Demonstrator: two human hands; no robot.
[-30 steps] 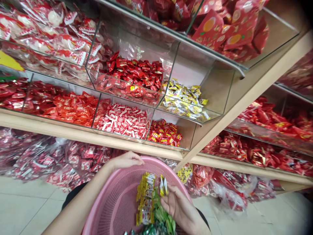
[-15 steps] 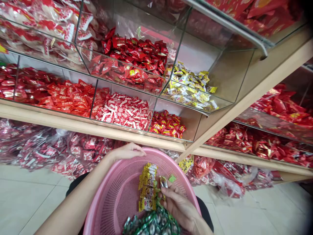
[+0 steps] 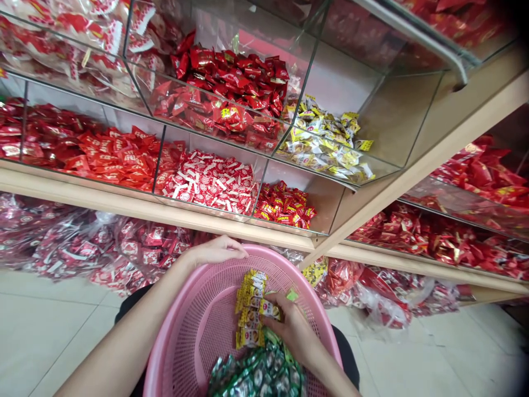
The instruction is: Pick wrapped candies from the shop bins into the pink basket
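A pink perforated plastic basket (image 3: 285, 255) stands low in front of me, tilted in view. My left hand (image 3: 219, 250) lies along its far-left rim, fingers stretched out and touching the edge, nothing in them. Inside the basket my right hand (image 3: 291, 325) pinches a small yellow-and-white wrapped candy (image 3: 268, 309) between thumb and fingertips. That candy is at the right side of a stacked row of matching yellow candies (image 3: 250, 320). Green-and-silver wrapped candies (image 3: 260, 369) lie below them, partly cut off. A light-green scrap (image 3: 292, 295) shows beyond my right hand.
Clear-fronted shelf bins hold red candies (image 3: 243, 77), yellow-and-white candies (image 3: 326, 138), red-and-white candies (image 3: 215, 182) and small red-and-yellow candies (image 3: 285, 207). A wooden divider (image 3: 372, 204) slants down at the right. Bagged candies (image 3: 149, 242) sit under the shelf on the tiled floor (image 3: 49, 314).
My right hand has brought its candy left and turned it flat against the row of yellow candies. My left hand stays on the rim; the view has shifted slightly.
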